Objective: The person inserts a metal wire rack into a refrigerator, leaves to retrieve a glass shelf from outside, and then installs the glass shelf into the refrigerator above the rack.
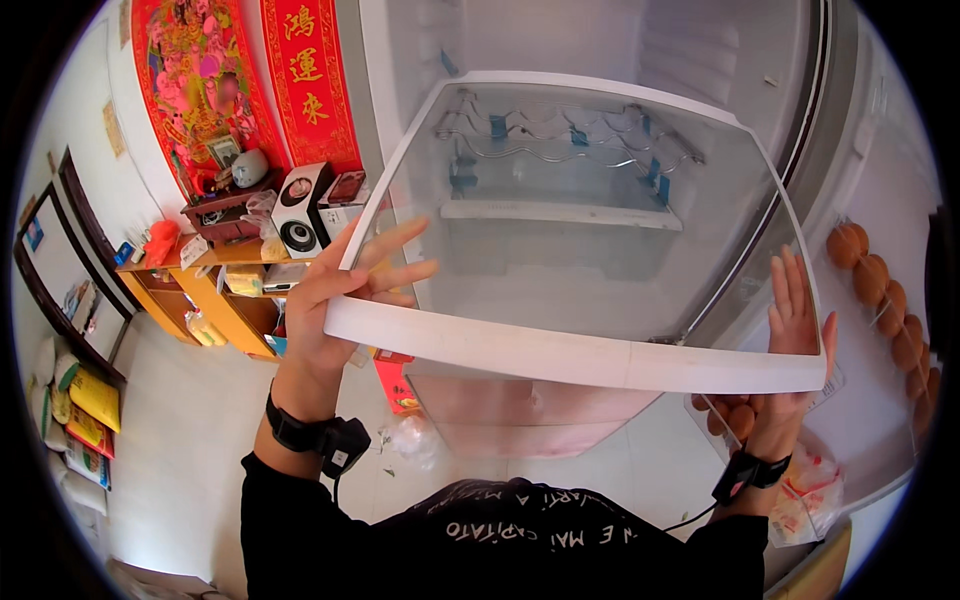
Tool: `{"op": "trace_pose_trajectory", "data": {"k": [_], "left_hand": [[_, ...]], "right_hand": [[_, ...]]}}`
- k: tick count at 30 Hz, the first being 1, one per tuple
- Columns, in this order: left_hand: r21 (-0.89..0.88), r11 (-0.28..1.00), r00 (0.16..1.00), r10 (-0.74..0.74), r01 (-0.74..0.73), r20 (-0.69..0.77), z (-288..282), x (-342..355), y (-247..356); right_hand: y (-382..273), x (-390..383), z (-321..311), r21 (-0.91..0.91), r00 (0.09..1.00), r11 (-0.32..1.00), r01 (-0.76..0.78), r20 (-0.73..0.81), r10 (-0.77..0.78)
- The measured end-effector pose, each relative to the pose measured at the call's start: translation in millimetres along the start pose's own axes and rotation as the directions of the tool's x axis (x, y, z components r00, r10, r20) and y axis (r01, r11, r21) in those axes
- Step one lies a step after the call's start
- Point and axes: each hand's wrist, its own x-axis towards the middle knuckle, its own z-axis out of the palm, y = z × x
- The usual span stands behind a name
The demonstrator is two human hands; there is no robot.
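A glass refrigerator shelf (580,361) with a white plastic frame spans the space before me, partly inside the refrigerator compartment (560,35). Its near left corner is held by my left hand (318,300), thumb outside the frame and fingers beneath, seen through the glass. At the near right corner, my right hand (792,320) grips the frame the same way, fingers showing through the pane. Beneath the glass I see a wavy wire rack (540,132) with blue clips and a lower shelf with a white front edge (560,213).
On the right, the open refrigerator door (800,440) carries rows of brown eggs (890,305) and a plastic bag. A wooden cabinet (215,300) with a white speaker (300,210) stands left. Colourful sacks (92,400) lie by the far-left wall. A plastic bag (413,440) rests on the floor.
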Motion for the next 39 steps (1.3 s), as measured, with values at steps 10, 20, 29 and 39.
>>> {"op": "trace_pose_trajectory", "data": {"k": [10, 20, 29, 39], "left_hand": [[0.157, 0.986, 0.997, 0.057, -0.047, -0.059, 41.4, 18.2, 23.1], [0.168, 0.983, 0.984, 0.096, -0.070, -0.151, 38.4, 32.8, 12.6], [0.129, 0.991, 0.979, 0.070, -0.045, -0.193, 32.4, 28.2, 4.2], [0.169, 0.979, 0.980, 0.140, -0.116, -0.142, 51.5, 31.3, 20.5]], "right_hand": [[-5.8, 20.1, -13.6, 0.133, 0.999, 0.990, -0.039, 0.036, 0.034], [-1.6, 51.5, -19.0, 0.022, 0.996, 1.000, -0.011, -0.087, 0.013], [19.2, 43.8, -8.8, 0.187, 0.994, 0.978, 0.095, -0.067, -0.084], [25.1, 53.5, -8.3, 0.263, 0.980, 0.945, 0.194, -0.004, -0.199]]}}
